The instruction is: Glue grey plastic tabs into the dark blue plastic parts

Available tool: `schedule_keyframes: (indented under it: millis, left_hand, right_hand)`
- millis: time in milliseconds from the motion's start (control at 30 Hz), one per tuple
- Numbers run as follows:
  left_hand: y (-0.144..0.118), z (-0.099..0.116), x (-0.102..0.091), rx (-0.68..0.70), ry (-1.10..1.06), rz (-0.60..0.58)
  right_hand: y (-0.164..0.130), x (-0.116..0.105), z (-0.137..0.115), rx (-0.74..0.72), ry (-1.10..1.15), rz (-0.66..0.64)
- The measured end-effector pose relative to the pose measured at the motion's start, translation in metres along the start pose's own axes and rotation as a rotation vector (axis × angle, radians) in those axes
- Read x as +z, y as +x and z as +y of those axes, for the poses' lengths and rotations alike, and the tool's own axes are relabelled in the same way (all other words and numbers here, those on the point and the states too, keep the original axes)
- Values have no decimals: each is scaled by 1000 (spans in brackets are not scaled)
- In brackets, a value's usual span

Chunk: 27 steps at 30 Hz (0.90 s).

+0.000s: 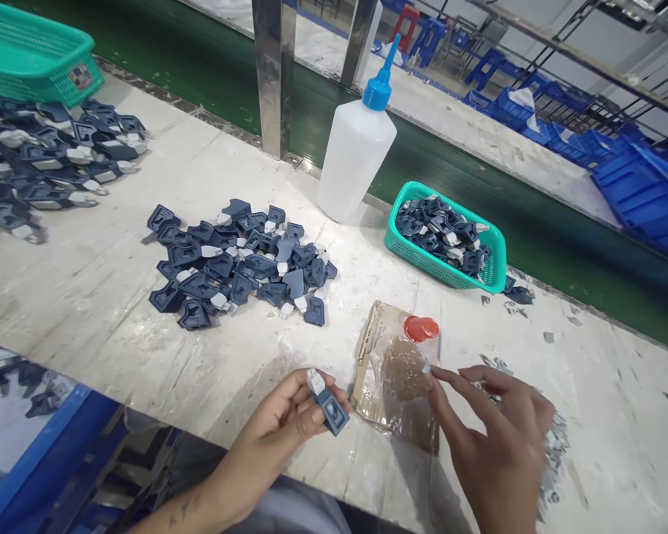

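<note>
The small teal basket (pixel 493 256) stands on the white table (pixel 105 297), to the right of the squeeze bottle (pixel 355 152), and is heaped with dark blue plastic parts with white tips. The bottle itself is translucent white with a blue nozzle cap; what is inside cannot be told. A larger teal basket (pixel 30 63) sits far left of the bottle at the table's back edge; a small label on its side is too blurred to read.

A loose pile of blue parts (pixel 239 259) lies left and nearer than the bottle, and a second spread of them (pixel 44 163) lies in front of the large basket.

Well in front of the bottle, the left hand (pixel 286 426) pinches one blue part (pixel 328 404) between thumb and fingers, white tip up. Just right of it lies a glue-stained card (pixel 393 378) with a red cap (pixel 421 328) at its far edge. The right hand (pixel 501 437) hovers over the card, fingers loosely spread, forefinger and thumb nipping a tiny white piece (pixel 426 368).

No readable writing shows anywhere.
</note>
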<state>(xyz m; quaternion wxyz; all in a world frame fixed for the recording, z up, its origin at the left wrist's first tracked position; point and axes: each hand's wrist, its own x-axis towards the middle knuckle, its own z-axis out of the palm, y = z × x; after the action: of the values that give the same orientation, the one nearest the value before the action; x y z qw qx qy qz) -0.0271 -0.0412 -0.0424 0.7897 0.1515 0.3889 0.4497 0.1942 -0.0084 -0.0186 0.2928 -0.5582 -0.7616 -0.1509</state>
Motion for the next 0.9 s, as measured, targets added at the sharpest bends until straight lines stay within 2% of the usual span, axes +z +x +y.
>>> schedule_keyframes:
  millis: [167,267,433,533,667,900]
  left_hand:
    - [1,1,4,40,32,-21]
    - [1,2,7,64,54,-3]
    - [0,4,11,116,151,55]
    - [-1,5,11,141,234,51]
    - [-3,5,11,142,280,51]
    - [-4,4,9,171,314,59]
  right_hand:
    - [-4,3,-3,-5,12,-31]
    - [-5,-1,-16,56,78,-6]
    - [-5,-8,-51,93,395,-178]
    - [-9,-2,-63,110,469,-226]
    - [-12,4,-68,127,487,-230]
    - [-12,3,-68,47,476,-215]
